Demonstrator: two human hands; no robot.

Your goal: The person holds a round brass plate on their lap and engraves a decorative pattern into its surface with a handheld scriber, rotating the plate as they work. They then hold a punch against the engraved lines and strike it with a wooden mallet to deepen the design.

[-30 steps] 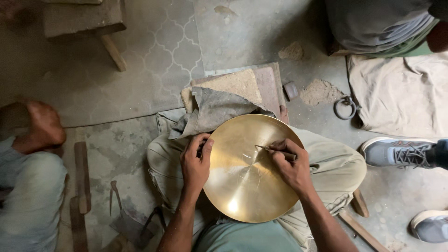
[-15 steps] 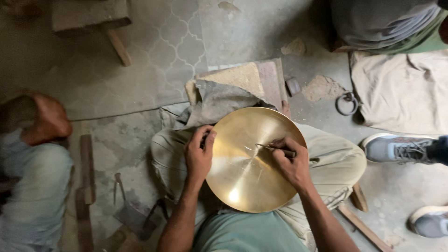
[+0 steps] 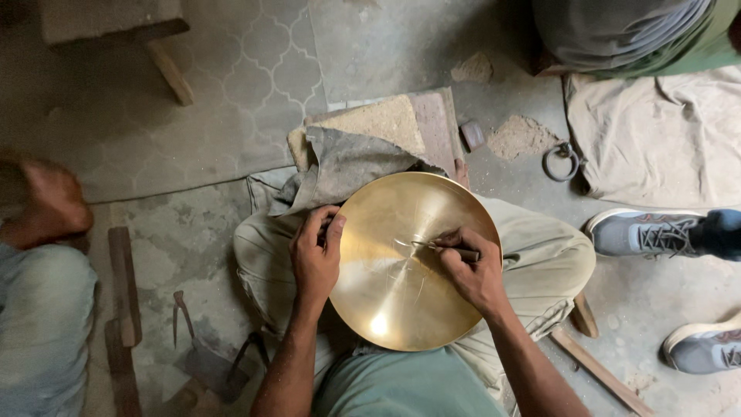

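The round brass dish (image 3: 401,262) rests on my lap, its far rim over a grey cloth (image 3: 347,166), my left hand (image 3: 315,259) gripping its left edge while my right hand (image 3: 472,270) pinches a thin metal tool (image 3: 440,247) near its centre.

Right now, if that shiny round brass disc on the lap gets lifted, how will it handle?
The round brass disc looks stiff, holding its shape under the left hand. Probably slippery, given its polished sheen. Likely heavy for its thinness, being metal.
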